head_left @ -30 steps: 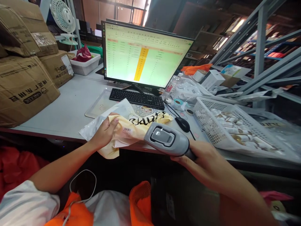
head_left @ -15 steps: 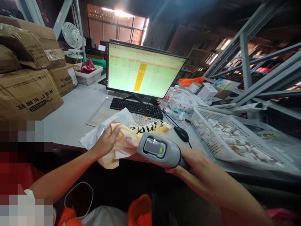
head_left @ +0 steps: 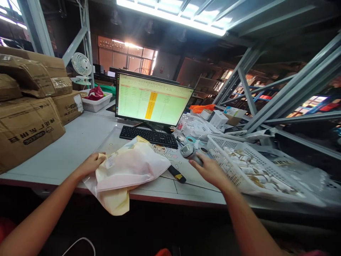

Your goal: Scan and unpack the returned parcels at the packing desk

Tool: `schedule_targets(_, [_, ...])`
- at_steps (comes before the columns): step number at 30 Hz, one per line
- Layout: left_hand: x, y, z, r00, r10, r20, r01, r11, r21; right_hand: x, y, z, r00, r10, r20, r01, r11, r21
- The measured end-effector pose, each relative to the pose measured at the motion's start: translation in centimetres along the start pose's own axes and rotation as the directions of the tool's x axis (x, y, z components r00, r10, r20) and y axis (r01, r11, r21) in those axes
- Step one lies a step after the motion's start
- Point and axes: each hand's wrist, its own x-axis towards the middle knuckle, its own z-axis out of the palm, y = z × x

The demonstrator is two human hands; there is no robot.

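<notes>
- Head view: left hand (head_left: 92,164) lies with fingers closed on the edge of the yellow bagged garment (head_left: 128,170), which sits on the table (head_left: 66,149) and droops over its front edge
- Right hand (head_left: 210,170) is wrapped around the grey scanner (head_left: 189,152), set beside the white basket (head_left: 239,167)
- Risk, as I judge it: the overhanging bag could slide off; the scanner could knock the basket
- Nearby: keyboard (head_left: 149,136), monitor (head_left: 153,99), black-and-yellow cutter (head_left: 176,174) just beside the bag, cardboard boxes (head_left: 26,124)
</notes>
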Motion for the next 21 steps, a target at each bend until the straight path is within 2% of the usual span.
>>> schedule_targets(3, [-1.4,-1.4,0.3,0.999,0.035,-0.024,-0.034,0.998,0.061,2.1,1.3,4.9,0.995,0.087,0.057,-0.083,0.995,-0.058])
schedule_targets(6, [-3.0,-1.8,0.6,0.994,0.031,-0.101,-0.016,0.989,0.144,2.9,1.4,7.8,0.981,0.176,0.084,-0.166,0.98,-0.111])
schedule_targets(9, [-3.8,-2.1,0.6,0.987,0.058,-0.152,-0.023,0.974,0.224,3.5,0.5,8.2,0.962,0.247,0.115,-0.228,0.962,-0.153])
schedule_targets(12, [-3.8,-2.7,0.7,0.984,0.04,-0.174,0.014,0.955,0.296,5.4,-1.2,7.3,0.965,0.252,-0.065,-0.258,0.961,-0.1])
schedule_targets(14, [-3.6,-3.0,0.8,0.979,0.015,-0.204,0.058,0.936,0.346,7.6,-2.7,7.3,0.964,0.213,-0.158,-0.221,0.975,-0.035])
schedule_targets(15, [-3.5,-3.0,0.8,0.975,0.009,-0.22,0.074,0.927,0.368,8.9,-3.4,7.7,0.974,0.181,-0.138,-0.185,0.983,-0.015])
schedule_targets(17, [-3.6,-3.0,0.9,0.971,0.003,-0.238,0.094,0.915,0.393,11.4,-4.7,9.2,0.994,0.112,-0.006,-0.112,0.994,0.002])
schedule_targets(19, [-3.7,-2.8,0.9,0.971,0.001,-0.239,0.094,0.916,0.389,13.5,-5.8,11.0,0.992,0.072,0.104,-0.073,0.997,0.004])
schedule_targets(21, [-3.8,-2.5,0.9,0.972,-0.001,-0.233,0.088,0.927,0.366,14.9,-6.5,12.4,0.99,0.084,0.116,-0.083,0.997,-0.007])
